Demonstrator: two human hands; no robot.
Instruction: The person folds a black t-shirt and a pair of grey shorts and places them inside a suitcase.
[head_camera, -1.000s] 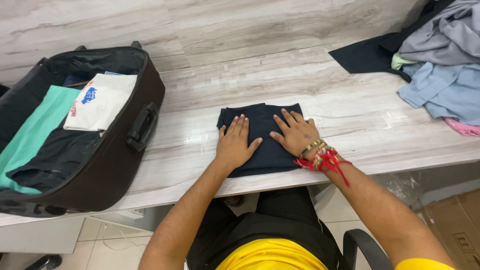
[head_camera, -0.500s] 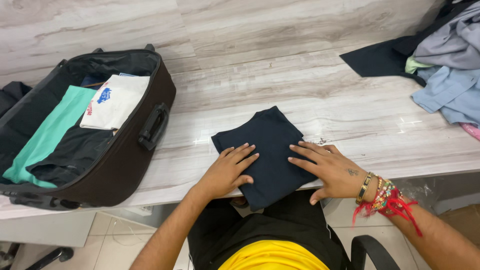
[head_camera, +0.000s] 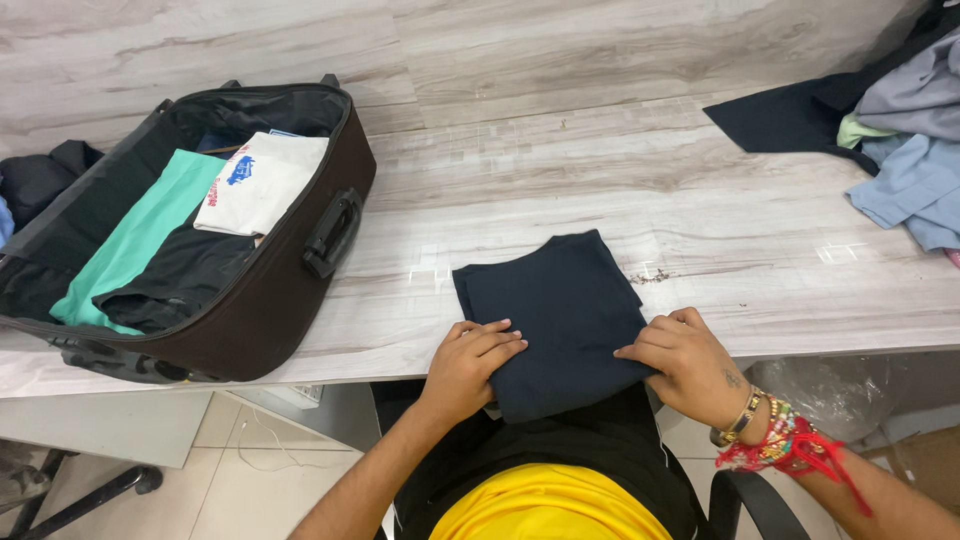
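We now see the folded dark shirt drawn back to the near edge of the table, its lower end hanging over the edge, where a second ago it lay flat in the middle under both palms. The left hand has left its flat press and curls its fingers together over the shirt's near left corner, while the right hand (bracelets and red thread at the wrist) pinches the right edge. The open suitcase with folded clothes lies at left, the clothes pile at far right.
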